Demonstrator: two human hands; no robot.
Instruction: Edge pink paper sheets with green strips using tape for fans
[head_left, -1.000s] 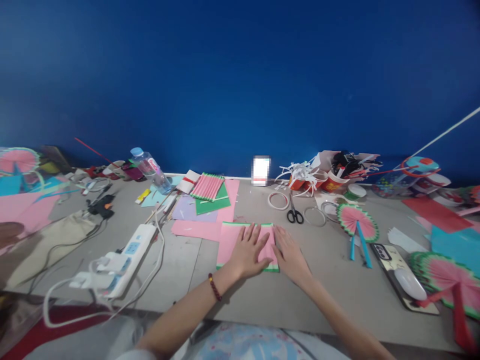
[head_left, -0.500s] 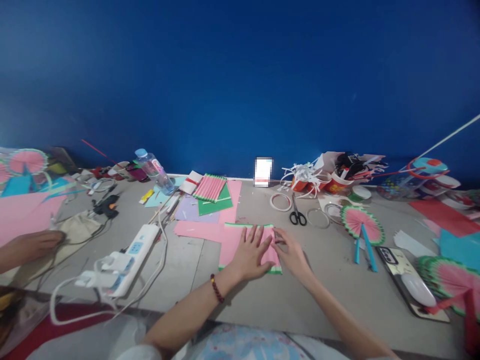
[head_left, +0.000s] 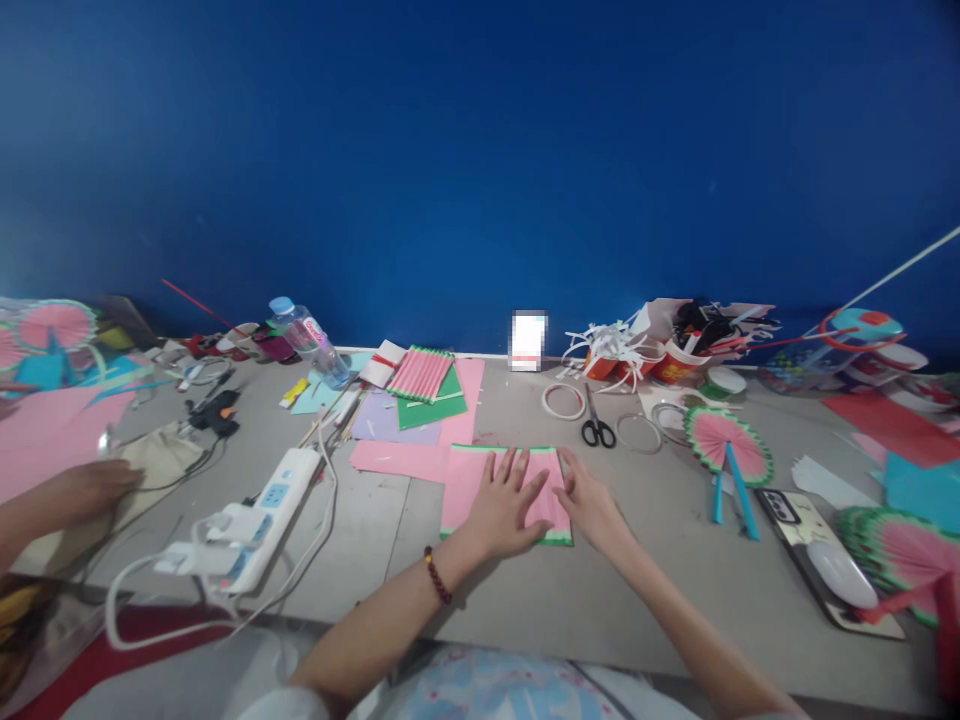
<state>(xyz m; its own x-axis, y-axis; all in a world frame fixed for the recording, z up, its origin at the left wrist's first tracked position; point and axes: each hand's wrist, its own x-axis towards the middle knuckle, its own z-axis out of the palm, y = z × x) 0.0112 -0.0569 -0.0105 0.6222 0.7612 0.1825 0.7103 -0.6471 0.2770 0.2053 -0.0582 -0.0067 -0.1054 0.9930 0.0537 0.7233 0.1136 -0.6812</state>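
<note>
Pink sheet (head_left: 463, 490): lay flat on the grey table (head_left: 525, 615), in front of the person, with one green strip along its far edge and another along its near edge
Left hand (head_left: 506, 510): rested palm down on the sheet, fingers spread wide and pointing to the far side, grasping nothing; a beaded bracelet (head_left: 437, 575) circled the wrist
Right hand (head_left: 596, 510): was half open at the sheet's right edge, thumb and forefinger bent; whether they had hold of the paper I could not tell
Pleated pink paper (head_left: 421, 374): lay far left of the sheet, partly over green paper (head_left: 411, 415)
Scissors (head_left: 598, 433): lay far right of the sheet, black handles toward the person, just beside a white tape roll (head_left: 562, 402)
Paper fan (head_left: 729, 442): lay open on the right, pink with a green rim and blue handles; nearer was a phone (head_left: 784, 508) with a white mouse (head_left: 840, 572) on it
Power strip (head_left: 289, 490): lay to the left, with white plugs in it
Co-worker's hand (head_left: 94, 490): was over beige cloth (head_left: 165, 448) at the left edge
</note>
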